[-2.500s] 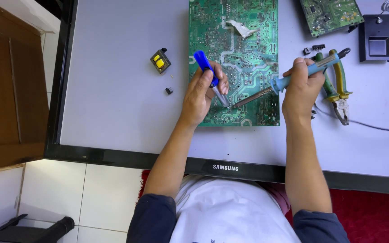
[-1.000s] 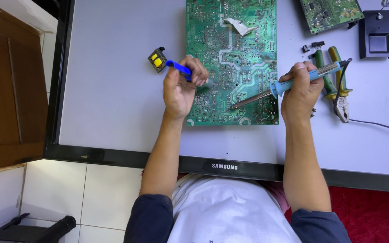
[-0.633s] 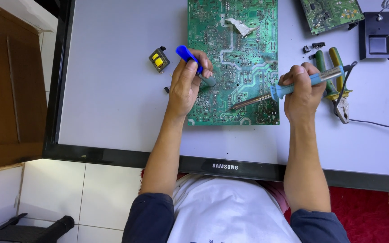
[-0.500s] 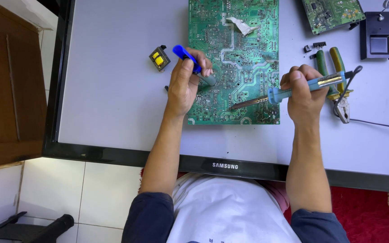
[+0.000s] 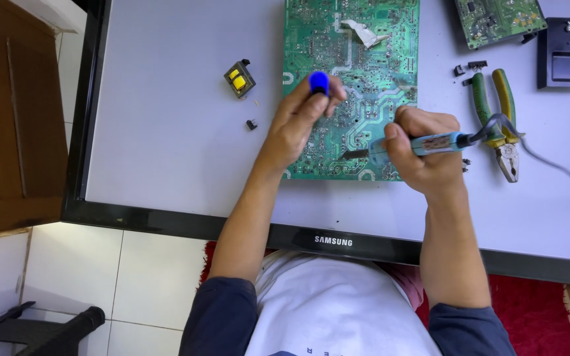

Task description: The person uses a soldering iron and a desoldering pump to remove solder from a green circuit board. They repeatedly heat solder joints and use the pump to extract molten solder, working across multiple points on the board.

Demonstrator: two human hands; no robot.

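the left hand (image 5: 296, 125) now stands its blue-handled tool (image 5: 318, 82) upright over the green circuit board (image 5: 354, 79) (fingers wrapped round it), returned from the yellow transformer (image 5: 239, 78); the right hand (image 5: 423, 155) still grips the soldering iron (image 5: 417, 145).

Bright, even daylight across the pale panel (image 5: 166, 151); only short, soft shadows under the left hand (image 5: 296, 125) and right hand (image 5: 423, 155); no harsh glare, just a mild sheen along the panel's dark lower frame; sharp in the middle; slightly dimmer toward the lower corners; no motion blur.
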